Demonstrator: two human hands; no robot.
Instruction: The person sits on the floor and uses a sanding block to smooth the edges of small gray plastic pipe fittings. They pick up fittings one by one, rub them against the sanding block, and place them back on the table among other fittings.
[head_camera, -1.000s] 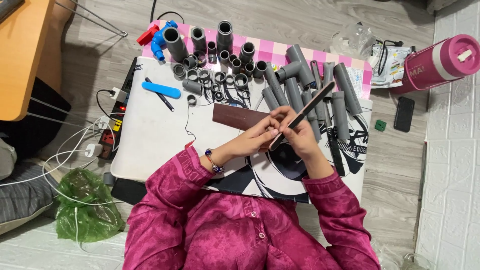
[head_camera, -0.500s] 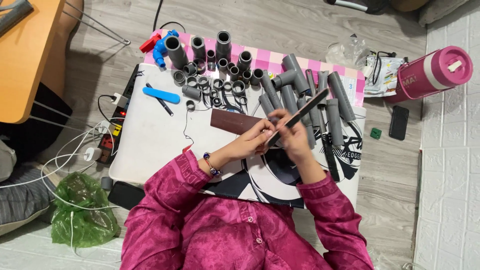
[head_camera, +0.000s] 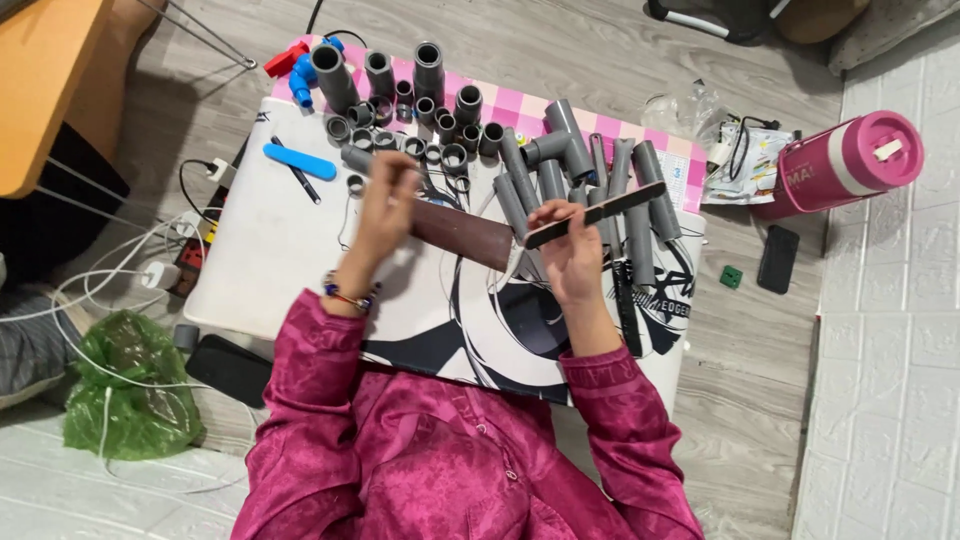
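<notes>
My right hand grips a flat dark stick by its lower end and holds it slanted above the grey pipe lengths. My left hand stretches forward, its fingertips at the small grey ring fittings. The back of the hand hides whether it holds one. A brown rectangular sheet lies on the white printed board between my hands, with its left end under my left hand. Magenta sleeves cover both arms.
Upright grey couplings and a red and blue valve stand at the far edge. A blue file and a pen lie to the left. On the floor are a pink bottle, a black phone, a green bag and cables.
My hands were together on the stick. My left hand has let go and reached forward-left to the ring fittings, while my right hand keeps the stick. The view has shifted closer.
</notes>
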